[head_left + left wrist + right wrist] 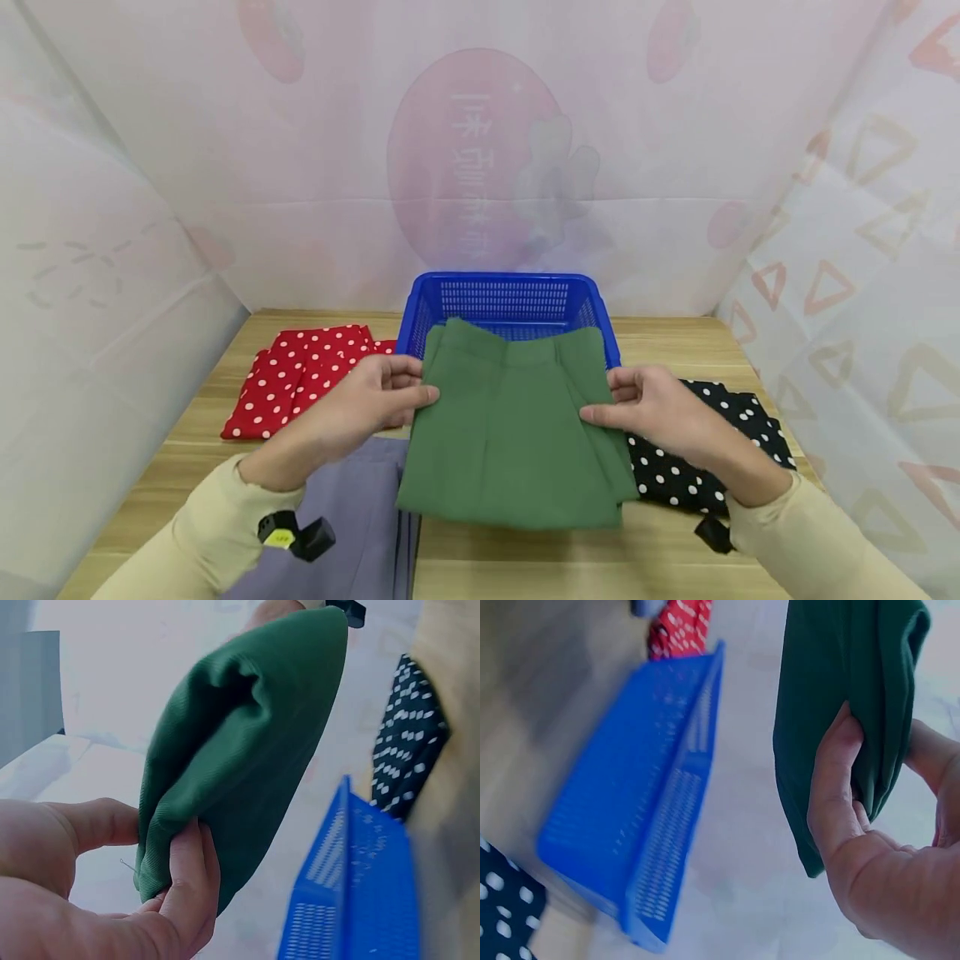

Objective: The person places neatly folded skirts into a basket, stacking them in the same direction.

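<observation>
A folded green cloth garment [517, 433] is held up between both hands, overlapping the front of the blue basket [510, 285] in the head view. My left hand [378, 392] pinches its left edge, thumb on the near face and fingers behind. On the opposite edge my right hand [648, 412] pinches it the same way. Several layers show at the fold of the green garment [240, 742] in the left wrist view. The right wrist view has the garment [847, 697] hanging in front of the pale backdrop, apart from the basket [607, 780].
Red polka-dot fabric [292, 379] lies folded on the wooden table [525, 567] left of the basket. Purple-grey folded fabric [337, 525] lies at the front left. Black polka-dot fabric [675, 475] is at the right. Printed cloth walls [322, 217] enclose the back and sides.
</observation>
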`<state>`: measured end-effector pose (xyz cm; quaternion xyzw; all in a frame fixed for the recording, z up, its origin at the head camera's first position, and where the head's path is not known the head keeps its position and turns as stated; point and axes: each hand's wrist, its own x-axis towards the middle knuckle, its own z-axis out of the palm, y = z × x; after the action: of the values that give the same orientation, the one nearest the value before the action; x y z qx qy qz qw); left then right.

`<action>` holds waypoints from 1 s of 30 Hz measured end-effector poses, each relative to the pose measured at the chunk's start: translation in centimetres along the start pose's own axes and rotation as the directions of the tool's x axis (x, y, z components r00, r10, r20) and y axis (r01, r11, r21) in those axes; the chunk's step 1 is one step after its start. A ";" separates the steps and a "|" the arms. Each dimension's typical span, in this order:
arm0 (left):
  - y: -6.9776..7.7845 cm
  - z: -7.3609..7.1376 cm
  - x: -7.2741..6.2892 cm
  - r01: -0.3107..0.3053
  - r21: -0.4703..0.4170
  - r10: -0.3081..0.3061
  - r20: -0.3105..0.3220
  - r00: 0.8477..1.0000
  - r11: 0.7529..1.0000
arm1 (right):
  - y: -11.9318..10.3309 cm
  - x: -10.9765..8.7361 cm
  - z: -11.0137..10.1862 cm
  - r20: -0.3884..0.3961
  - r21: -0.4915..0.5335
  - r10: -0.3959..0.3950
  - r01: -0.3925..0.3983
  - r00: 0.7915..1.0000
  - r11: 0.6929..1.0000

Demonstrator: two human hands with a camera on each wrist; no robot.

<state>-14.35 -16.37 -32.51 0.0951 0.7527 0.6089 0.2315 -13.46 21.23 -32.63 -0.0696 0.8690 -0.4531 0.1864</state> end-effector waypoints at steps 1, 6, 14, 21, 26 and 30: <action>0.5 -0.2 0.3 -0.007 -0.002 0.007 -0.003 1.000 1.000 | -0.3 0.3 -0.5 0.000 -0.004 0.000 0.000 1.000 1.000; 3.0 -1.3 2.2 -0.027 -0.043 0.026 -0.023 0.999 0.999 | -2.2 1.8 -2.6 -0.027 0.033 -0.056 0.056 0.998 0.998; 6.1 -2.4 5.9 -0.088 -0.114 0.080 -0.076 0.994 0.990 | -4.4 4.6 -5.1 -0.062 0.123 -0.114 0.121 0.991 0.985; 6.8 -2.9 9.3 -0.080 -0.192 0.050 -0.152 0.987 0.978 | -4.9 7.4 -6.4 -0.117 0.120 -0.110 0.123 0.987 0.985; 5.6 -3.3 12.3 -0.068 -0.199 0.026 -0.207 0.978 0.978 | -4.2 9.9 -6.6 -0.168 0.057 -0.073 0.083 0.983 0.995; 3.9 -3.4 14.4 -0.041 -0.190 -0.008 -0.247 0.969 0.981 | -2.8 12.3 -6.2 -0.195 0.018 -0.036 0.041 0.980 0.999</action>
<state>-29.02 -12.27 -31.62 0.0019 0.7120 0.6882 0.1391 -27.28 20.74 -30.30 -0.0397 0.8765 -0.4707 0.0925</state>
